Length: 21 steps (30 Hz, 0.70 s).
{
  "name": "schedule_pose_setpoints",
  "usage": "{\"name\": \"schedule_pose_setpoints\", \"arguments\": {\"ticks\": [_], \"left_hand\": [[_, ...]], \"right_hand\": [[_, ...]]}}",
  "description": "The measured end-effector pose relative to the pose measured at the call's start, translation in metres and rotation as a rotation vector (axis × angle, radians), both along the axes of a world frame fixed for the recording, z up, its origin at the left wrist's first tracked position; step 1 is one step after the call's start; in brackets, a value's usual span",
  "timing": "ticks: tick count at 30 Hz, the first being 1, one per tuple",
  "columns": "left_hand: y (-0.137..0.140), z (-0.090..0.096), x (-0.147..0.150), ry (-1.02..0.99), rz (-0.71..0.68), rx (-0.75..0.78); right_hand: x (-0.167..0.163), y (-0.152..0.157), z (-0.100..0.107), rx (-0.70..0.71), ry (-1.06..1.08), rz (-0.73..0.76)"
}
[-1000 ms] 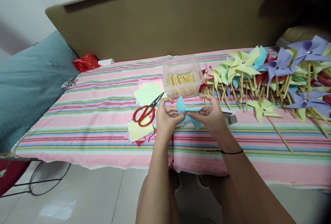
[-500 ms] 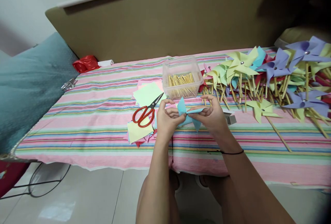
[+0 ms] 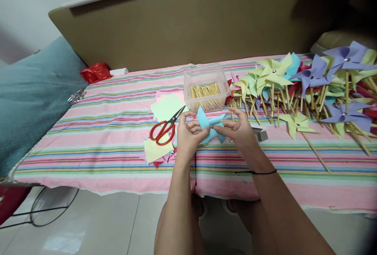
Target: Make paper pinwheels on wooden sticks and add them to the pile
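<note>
Between my two hands is a blue paper pinwheel (image 3: 203, 119), its blades folded in, with a small metallic dot at the centre. My left hand (image 3: 190, 135) pinches it from the left, thumb near the middle. From the right, my right hand (image 3: 235, 129) grips it with thumb and fingertips close to the centre. Left of my hands lie red-handled scissors (image 3: 163, 131), resting on coloured paper sheets (image 3: 167, 108). Behind my hands stands a clear plastic box (image 3: 207, 104) holding many short wooden sticks (image 3: 206, 90).
Many finished pinwheels (image 3: 273, 70) on sticks are heaped at the right; a pale yellow one (image 3: 298, 124) lies nearer. A small grey box (image 3: 260, 134) sits beside my right wrist. A red plastic bag (image 3: 96, 73) and a teal cushion (image 3: 44, 94) are at the left on the striped cloth (image 3: 103, 137).
The blue pinwheel has turned to face me more, so its blades and the metallic centre now show. Both hands stay in about the same place.
</note>
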<state>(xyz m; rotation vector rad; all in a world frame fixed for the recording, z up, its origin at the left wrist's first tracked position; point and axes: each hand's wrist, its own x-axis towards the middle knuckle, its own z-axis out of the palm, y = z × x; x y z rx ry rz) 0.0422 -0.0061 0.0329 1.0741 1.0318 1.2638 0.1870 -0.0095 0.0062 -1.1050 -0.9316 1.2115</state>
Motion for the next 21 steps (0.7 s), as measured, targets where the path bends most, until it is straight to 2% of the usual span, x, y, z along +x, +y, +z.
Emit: {"name": "schedule_pose_setpoints", "arguments": {"ticks": [4,11,21], "left_hand": [[0.0,-0.001,-0.002,-0.005,-0.056,-0.022],[0.001,-0.003,-0.003,-0.007,-0.033,-0.031],[0.005,-0.004,-0.025,-0.234,0.227,-0.069]], "right_hand": [[-0.001,0.0,0.001,-0.032,0.023,0.008],[-0.003,-0.004,0.009,-0.038,0.028,0.059],[-0.002,-0.009,0.015,0.035,0.056,-0.089]]}}
